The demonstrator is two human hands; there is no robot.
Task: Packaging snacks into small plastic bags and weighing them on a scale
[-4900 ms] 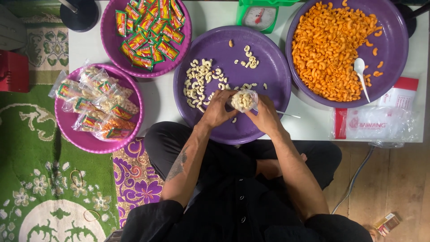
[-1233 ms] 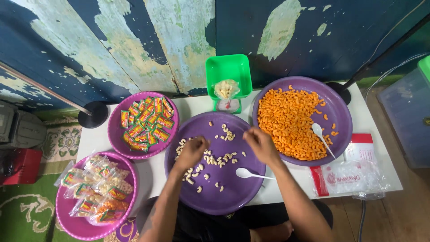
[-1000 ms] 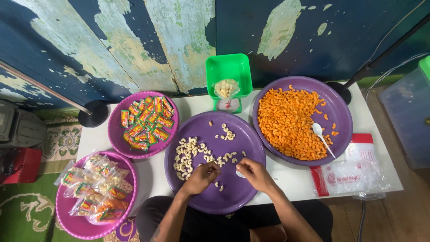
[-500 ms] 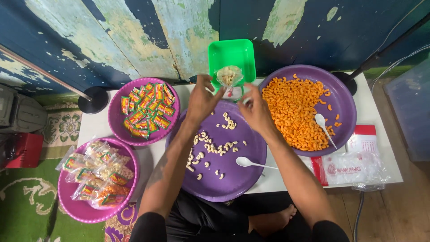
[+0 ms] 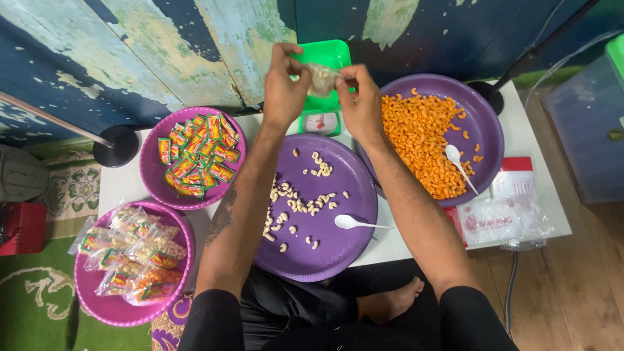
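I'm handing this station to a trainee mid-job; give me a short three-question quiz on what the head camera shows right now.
1. True or false: both hands hold the small clear bag above the green scale.
2. Where does the loose white spoon lie? A. on the middle purple plate B. in the plate of sachets C. on the floor
3. Fill in: the other white spoon rests on the orange ____.

Key: 1 true, the left hand and right hand pinch it together; 2 A; 3 macaroni.

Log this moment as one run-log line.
left hand: grips small clear bag | right hand: grips same bag | bag: raised over green scale tray | white spoon: lying in middle purple plate
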